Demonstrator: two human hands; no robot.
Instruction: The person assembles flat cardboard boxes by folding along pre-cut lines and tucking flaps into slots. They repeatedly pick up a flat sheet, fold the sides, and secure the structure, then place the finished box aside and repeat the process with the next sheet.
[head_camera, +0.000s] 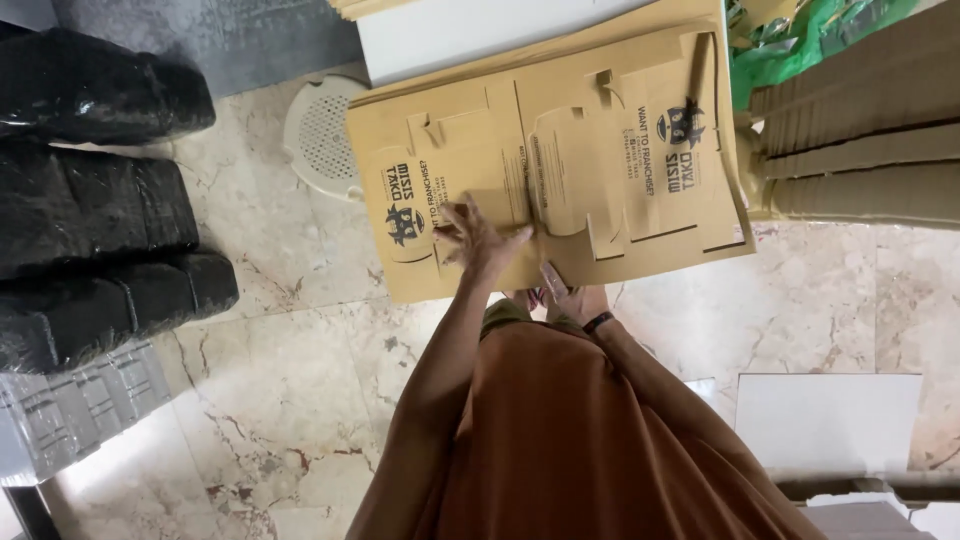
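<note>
Open marble floor (300, 400) left of flat cardboard sheets (600, 150). Black wrapped bundles (100, 200) block far left; corrugated stack (860, 130) blocks right; white perforated lid (320, 130) lies beside sheets.

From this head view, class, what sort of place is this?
Probably a packing or storage room: a stack of flat, printed brown cardboard box blanks under both hands, black plastic-wrapped bundles on the marble floor, and more stacked brown cardboard alongside.

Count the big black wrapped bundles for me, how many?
3, all at the left: top black plastic-wrapped bundle, middle black plastic-wrapped bundle, bottom black plastic-wrapped bundle. More may lie beyond the frame.
</note>
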